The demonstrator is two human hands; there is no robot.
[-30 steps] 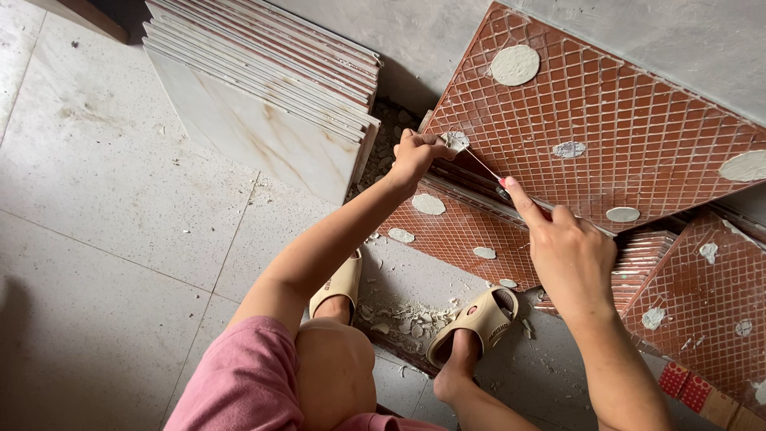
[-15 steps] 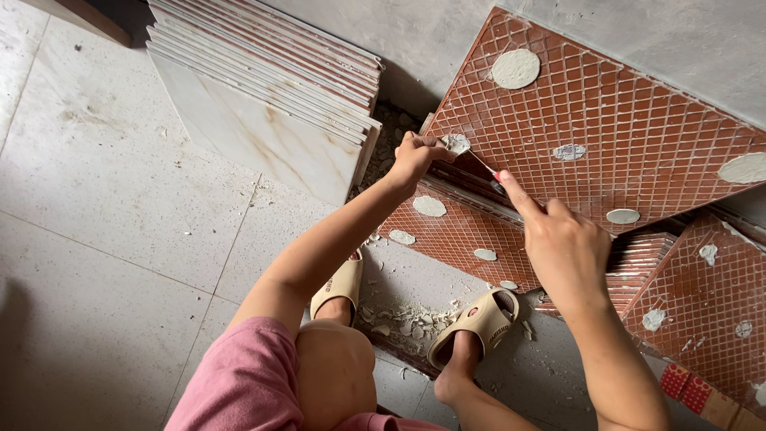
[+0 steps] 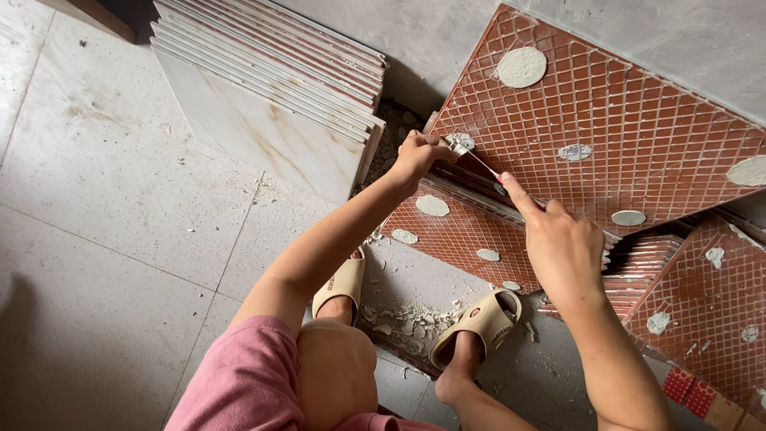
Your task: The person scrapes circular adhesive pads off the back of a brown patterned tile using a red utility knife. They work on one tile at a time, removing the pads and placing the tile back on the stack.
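Since the earlier frame my right hand (image 3: 565, 251) has slid up and to the left along the thin scraper blade (image 3: 477, 163), so its tip now sits right at the grey mortar dab (image 3: 460, 141) on the corner of the red-backed tile (image 3: 606, 120). My left hand (image 3: 416, 156) has barely shifted; its fingers are clenched on that tile corner, pinning it just beside the dab. The right-hand fingers are wrapped round the tool's handle, with the forefinger (image 3: 515, 194) stretched out along the blade to press it down.

The tile leans on other red-backed tiles against the wall, above a lower tile (image 3: 455, 231) that carries more dabs. To do this scraping well, I judge the blade should stay nearly flat to the gridded back so it gets under the dab rather than gouging the ridges. I would keep the left thumb out of the blade's line, since a slip would run straight into it. Short strokes seem safer than one long push. Crumbs of mortar (image 3: 407, 319) lie on the floor between my sandals (image 3: 479, 323), and a stack of marbled tiles (image 3: 271, 88) leans to the left, apart from the work.
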